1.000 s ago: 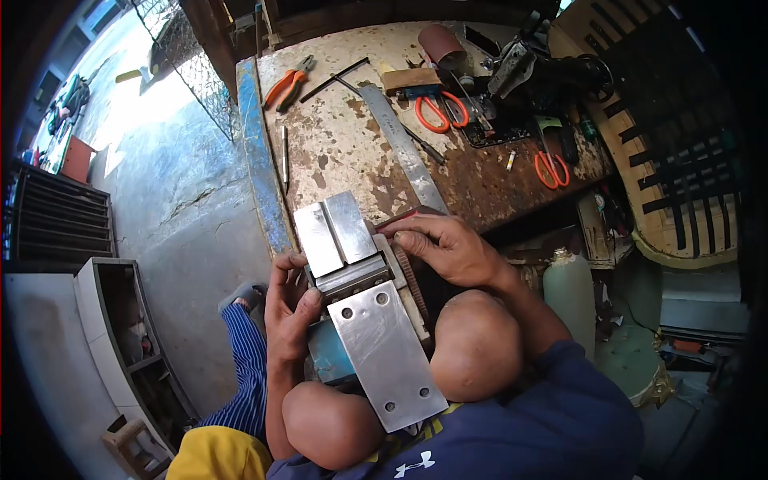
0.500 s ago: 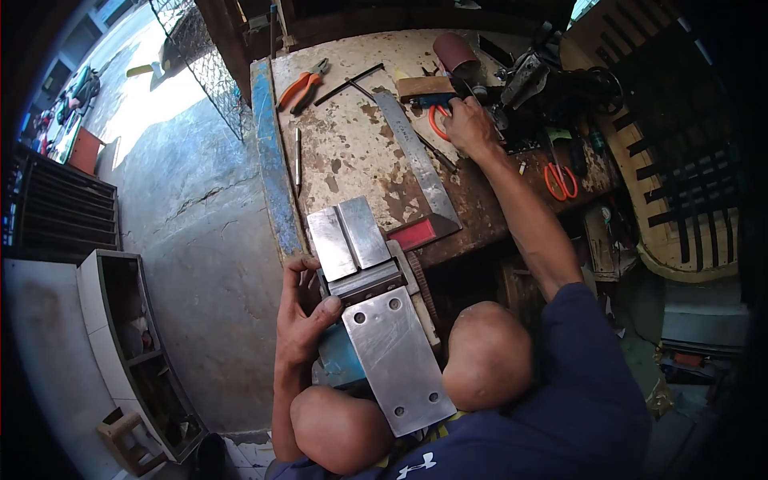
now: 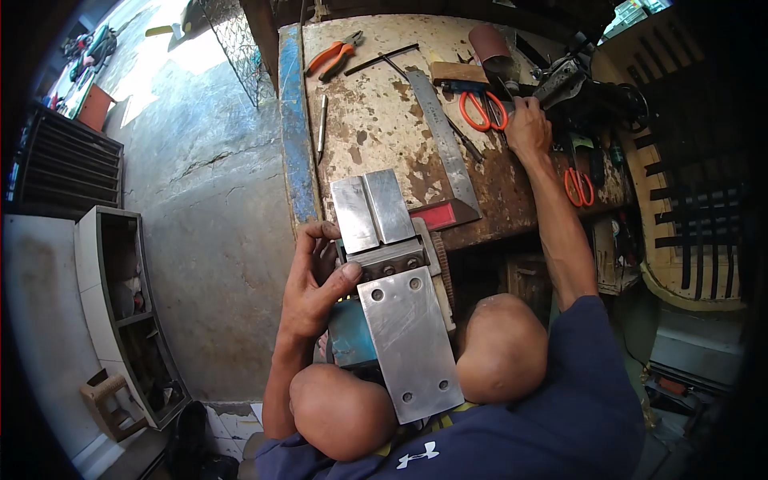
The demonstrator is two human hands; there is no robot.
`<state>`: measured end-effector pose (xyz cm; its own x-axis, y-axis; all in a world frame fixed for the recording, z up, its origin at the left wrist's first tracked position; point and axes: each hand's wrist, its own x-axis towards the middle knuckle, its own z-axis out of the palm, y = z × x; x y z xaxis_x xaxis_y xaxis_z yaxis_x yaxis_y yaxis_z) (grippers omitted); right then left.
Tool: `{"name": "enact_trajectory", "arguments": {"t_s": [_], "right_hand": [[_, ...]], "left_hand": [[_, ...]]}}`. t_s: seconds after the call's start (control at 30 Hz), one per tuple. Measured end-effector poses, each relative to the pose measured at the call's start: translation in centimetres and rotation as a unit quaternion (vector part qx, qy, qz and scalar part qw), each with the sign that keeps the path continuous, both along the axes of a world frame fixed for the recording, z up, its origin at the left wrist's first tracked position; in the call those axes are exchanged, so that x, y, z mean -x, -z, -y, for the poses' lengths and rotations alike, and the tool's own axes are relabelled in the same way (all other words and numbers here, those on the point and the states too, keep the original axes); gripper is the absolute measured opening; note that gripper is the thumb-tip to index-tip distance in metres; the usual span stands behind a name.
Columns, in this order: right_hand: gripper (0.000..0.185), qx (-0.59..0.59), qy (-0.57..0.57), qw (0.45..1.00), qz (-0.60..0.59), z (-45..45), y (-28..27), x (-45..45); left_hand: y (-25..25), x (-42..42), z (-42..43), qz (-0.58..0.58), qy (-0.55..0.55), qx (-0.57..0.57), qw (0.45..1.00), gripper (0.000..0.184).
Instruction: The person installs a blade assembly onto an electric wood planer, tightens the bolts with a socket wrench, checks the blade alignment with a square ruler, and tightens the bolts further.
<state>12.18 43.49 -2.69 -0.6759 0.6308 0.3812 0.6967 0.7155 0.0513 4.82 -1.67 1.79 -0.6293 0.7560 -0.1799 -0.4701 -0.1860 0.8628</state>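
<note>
An upturned electric planer with a bare metal sole (image 3: 412,344) rests between my knees, its blue body (image 3: 352,332) showing at the left. Its shorter front sole plate (image 3: 374,210), with a groove down the middle, points away from me. My left hand (image 3: 312,280) grips the planer's left side, thumb by the bolted cutter bar (image 3: 392,266) and fingers curled round the edge. On the bench, my right hand (image 3: 530,128) reaches among tools, fingers bent together beside orange-handled scissors (image 3: 485,110). What its fingertips hold, if anything, is hidden.
The worn workbench (image 3: 360,136) carries pliers (image 3: 334,56), a T-shaped hex key (image 3: 382,60), a metal try square (image 3: 444,144), a wood-topped block (image 3: 460,74) and a sandpaper roll (image 3: 490,44). More orange scissors (image 3: 578,186) lie at right. A slatted chair (image 3: 680,184) stands beyond.
My right hand has moved right and nearer along the bench, uncovering the orange scissors handles. My left hand stays on the planer. The whole view has shifted slightly.
</note>
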Motion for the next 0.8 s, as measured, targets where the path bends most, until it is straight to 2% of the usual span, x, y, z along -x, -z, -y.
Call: {"name": "enact_trajectory", "arguments": {"t_s": [0.13, 0.2, 0.27, 0.33, 0.4, 0.47, 0.5, 0.53, 0.57, 0.6, 0.63, 0.7, 0.8], "right_hand": [[0.026, 0.037, 0.027, 0.998, 0.043, -0.6, -0.5, 1.1], [0.026, 0.033, 0.025, 0.998, 0.052, -0.2, -0.7, 0.6], [0.025, 0.021, 0.017, 0.998, 0.061, 1.5, -3.2, 0.5], [0.035, 0.013, 0.044, 0.999, 0.023, 6.1, -7.8, -1.4], [0.047, 0.093, -0.100, 0.990, -0.026, 8.6, -11.3, -4.1], [0.054, 0.279, -0.162, 0.944, 0.069, 14.9, -17.7, -5.6], [0.055, 0.253, -0.258, 0.930, 0.070, 16.9, -18.7, -6.6], [0.048, 0.256, -0.280, 0.924, 0.058, 19.0, -19.3, -7.2], [0.046, 0.288, -0.281, 0.908, 0.116, 20.5, -21.0, -7.7], [0.042, 0.260, -0.313, 0.898, 0.170, 21.1, -21.8, -8.4], [0.042, 0.259, -0.308, 0.899, 0.172, 21.6, -22.7, -8.5], [0.039, 0.201, -0.308, 0.882, 0.296, 22.6, -24.5, -8.5], [0.037, 0.169, -0.317, 0.877, 0.320, 23.2, -25.6, -7.3]], "left_hand": [[-0.2, -0.1, 0.0, 0.011, 0.006, -0.002, 1.000, 0.055], [-0.7, -0.3, 0.0, 0.013, -0.012, 0.038, 0.999, 0.055], [-0.4, 0.1, 0.2, 0.031, -0.012, 0.026, 0.999, 0.056], [0.1, 0.0, 0.7, 0.058, -0.013, 0.021, 0.998, 0.057], [0.7, 0.6, 0.6, 0.065, 0.019, 0.002, 0.998, 0.057], [1.1, 0.7, 0.5, 0.050, 0.016, -0.008, 0.999, 0.057], [1.3, 0.6, 0.3, 0.031, 0.012, -0.016, 0.999, 0.057], [0.9, 0.6, 0.3, 0.039, 0.024, -0.018, 0.999, 0.056], [0.6, 0.5, 0.2, 0.042, 0.031, -0.020, 0.998, 0.056], [0.3, 0.4, 0.1, 0.049, 0.018, -0.013, 0.999, 0.055], [0.1, 0.2, 0.1, 0.056, 0.004, -0.005, 0.998, 0.055], [0.1, 0.0, 0.0, 0.048, -0.003, -0.006, 0.999, 0.051], [0.3, 0.0, 0.0, 0.035, -0.017, -0.003, 0.999, 0.047]]}}
